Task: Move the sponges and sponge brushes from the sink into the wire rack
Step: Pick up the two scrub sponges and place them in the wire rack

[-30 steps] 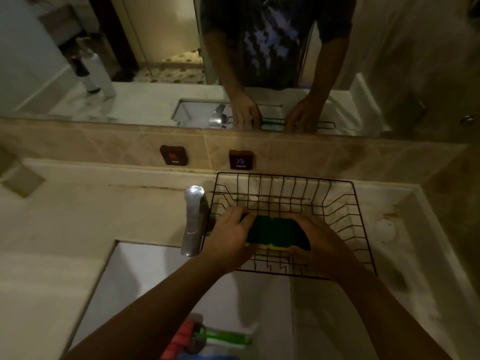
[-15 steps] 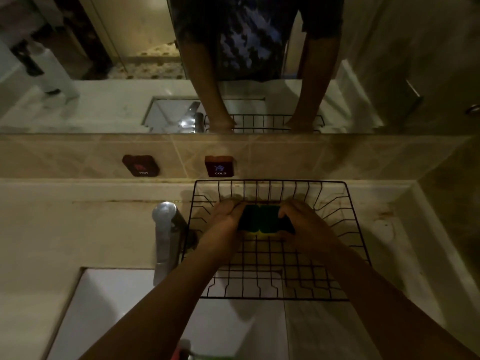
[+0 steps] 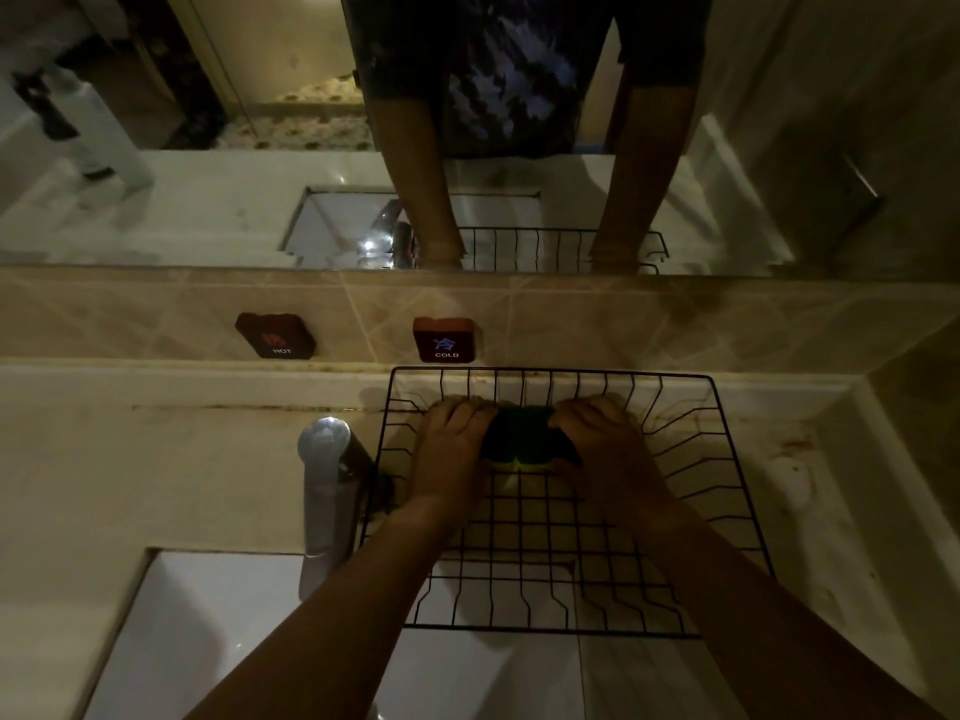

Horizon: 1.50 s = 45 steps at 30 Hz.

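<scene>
The left hand (image 3: 451, 449) and right hand (image 3: 602, 444) pinch 1 soft sponge (image 3: 524, 439) from both ends, green on top, yellow below. It sits low at the back of the black wire rack (image 3: 727, 511), further in than before. The rack sits beside 1 shiny metal tap (image 3: 324, 491) and the white sink (image 3: 208, 641). 2 dark square buttons, HOT (image 3: 275, 336) and COLD (image 3: 444, 339), sit on the tan tiles.

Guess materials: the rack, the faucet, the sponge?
Wire rack: thin metal wire, dark matte coating, seen in its open grid. Faucet: polished metal, likely chrome, with bright highlights. Sponge held between both hands: dark green scouring layer over yellow foam, judging by its colour; the dim light hides the texture.
</scene>
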Motion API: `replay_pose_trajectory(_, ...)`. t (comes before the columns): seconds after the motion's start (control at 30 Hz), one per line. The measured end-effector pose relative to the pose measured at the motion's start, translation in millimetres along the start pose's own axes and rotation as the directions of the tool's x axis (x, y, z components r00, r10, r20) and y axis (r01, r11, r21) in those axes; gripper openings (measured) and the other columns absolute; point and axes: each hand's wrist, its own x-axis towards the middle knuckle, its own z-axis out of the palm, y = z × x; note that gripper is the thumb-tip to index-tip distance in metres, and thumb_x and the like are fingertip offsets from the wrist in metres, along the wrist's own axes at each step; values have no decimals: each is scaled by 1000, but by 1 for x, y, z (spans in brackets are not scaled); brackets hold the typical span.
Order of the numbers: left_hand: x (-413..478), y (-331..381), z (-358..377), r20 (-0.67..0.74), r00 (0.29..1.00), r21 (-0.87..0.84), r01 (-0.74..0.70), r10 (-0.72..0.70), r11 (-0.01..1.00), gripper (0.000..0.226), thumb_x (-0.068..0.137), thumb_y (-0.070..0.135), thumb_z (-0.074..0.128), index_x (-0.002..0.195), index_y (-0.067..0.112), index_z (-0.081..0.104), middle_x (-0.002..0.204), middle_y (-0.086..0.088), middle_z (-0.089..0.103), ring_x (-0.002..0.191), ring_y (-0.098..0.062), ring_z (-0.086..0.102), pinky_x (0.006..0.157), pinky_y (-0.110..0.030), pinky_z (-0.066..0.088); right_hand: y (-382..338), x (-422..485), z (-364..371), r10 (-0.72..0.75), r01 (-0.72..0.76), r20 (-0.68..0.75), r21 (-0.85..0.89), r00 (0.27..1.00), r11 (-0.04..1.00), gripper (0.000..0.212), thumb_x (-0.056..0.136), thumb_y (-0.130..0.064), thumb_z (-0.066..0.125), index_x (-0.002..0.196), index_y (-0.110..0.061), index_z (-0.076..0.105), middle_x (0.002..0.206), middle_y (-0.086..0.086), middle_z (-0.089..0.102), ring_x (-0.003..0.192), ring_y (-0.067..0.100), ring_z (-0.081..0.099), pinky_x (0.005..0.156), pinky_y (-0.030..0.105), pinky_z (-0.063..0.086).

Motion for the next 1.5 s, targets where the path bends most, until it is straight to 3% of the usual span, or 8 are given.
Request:
replay_pose_trajectory(0.2, 1, -6, 10, 1, 1000, -111, 29, -29, 993, 60, 78, 4, 70, 133, 20, 52, 134, -1, 55, 128, -23, 40, 110, -34, 33, 0, 3, 3, 21, -21, 11, 15, 1000, 1000, 46, 70, -30, 82, 109, -19, 62, 113, 0, 65, 107, 27, 51, 85, 39, 45)
replay_pose_trajectory(0.7, 1, -5, 16, 4, 1000, -72, 28, -28, 997, 56, 80, -2, 64, 134, 11, 53, 138, -9, 54, 129, -31, 41, 110, -35, 27, -2, 3, 11, 53, -52, -13, 85, 999, 995, 41, 67, -19, 83, 104, -14, 64, 110, 3, 66, 104, 28, 53, 86, 38, 48)
replay_pose_trajectory(0.97, 3, 1, 1, 218, 972, 38, 84, -91, 996, 61, 93, 7, 53, 149, 19, 30, 159, -3, 25, 148, -26, 10, 122, -42, 10, -10, 1, 5, 80, -82, 28, 71, 996, 994, 42, 63, -12, 82, 101, -10, 66, 113, 9, 64, 107, 33, 55, 90, 44, 50)
replay_pose_trajectory(1.07, -1, 1, -4, 246, 967, 85, 48, -68, 995, 64, 92, 2, 51, 149, 20, 28, 162, -4, 12, 149, -27, 4, 122, -42, 9, -11, 0, 8, 97, -99, 23, 71, 995, 993, 40, 60, -7, 83, 97, -6, 68, 110, 14, 63, 104, 37, 57, 84, 46, 53)
replay_pose_trajectory(1.23, -18, 4, -13, 252, 966, 49, 51, -62, 998, 60, 92, 0, 51, 147, 17, 33, 161, -7, 17, 148, -27, 10, 122, -36, 12, -15, -4, 7, 125, -125, 37, -18, 991, 992, 43, 50, -2, 88, 91, -6, 73, 92, 16, 62, 84, 38, 60, 67, 41, 54)
replay_pose_trajectory(1.27, -22, 6, -16, 254, 965, 29, 62, -67, 998, 60, 92, 1, 51, 147, 17, 34, 160, -7, 20, 148, -26, 13, 121, -35, 14, -17, -5, 5, 132, -130, 59, -36, 990, 991, 48, 51, -3, 87, 96, -7, 72, 95, 15, 62, 87, 37, 59, 69, 41, 53)
replay_pose_trajectory(1.37, -30, 16, -29, 260, 960, -29, 117, -105, 993, 60, 92, 5, 51, 147, 19, 33, 157, -6, 28, 143, -24, 26, 117, -37, 30, -23, -8, -3, 148, -137, 190, -71, 970, 988, 59, 78, -14, 72, 134, -12, 52, 132, 10, 47, 120, 33, 44, 99, 41, 43)
replay_pose_trajectory(1.5, -42, 26, -49, 328, 937, -33, 143, -125, 989, 55, 94, 7, 50, 145, 20, 34, 145, -9, 44, 125, -25, 49, 102, -35, 45, -40, -17, -19, 179, -168, 303, -60, 936, 984, 58, 89, -24, 62, 143, -15, 42, 142, 8, 42, 126, 29, 41, 103, 37, 38)
